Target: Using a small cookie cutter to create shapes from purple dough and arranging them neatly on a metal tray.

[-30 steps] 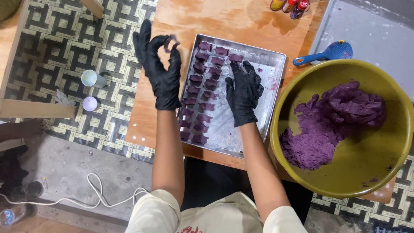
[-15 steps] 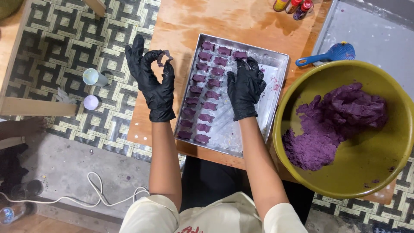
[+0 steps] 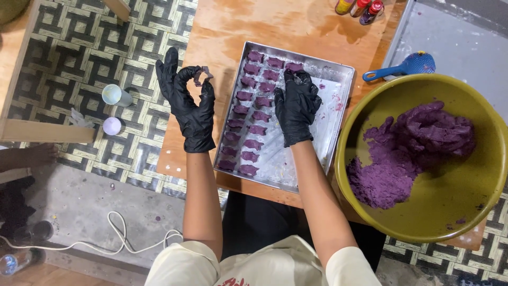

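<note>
The left hand (image 3: 186,103) pinches a small purple cutter (image 3: 202,74) up off the surface, while the right hand (image 3: 297,106), fingers curled, presses on the metal tray (image 3: 333,106), whose dough-piece rows (image 3: 248,119) run lengthwise between both hands.

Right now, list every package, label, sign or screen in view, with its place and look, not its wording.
Three small bottles: top edge of the wooden table, yellow, red and dark, cut off by the frame.
Plastic bottle: on the floor at bottom left, clear with a blue cap.
Printed shirt: bottom centre, cream with red marking.
No signs or screens show.
</note>
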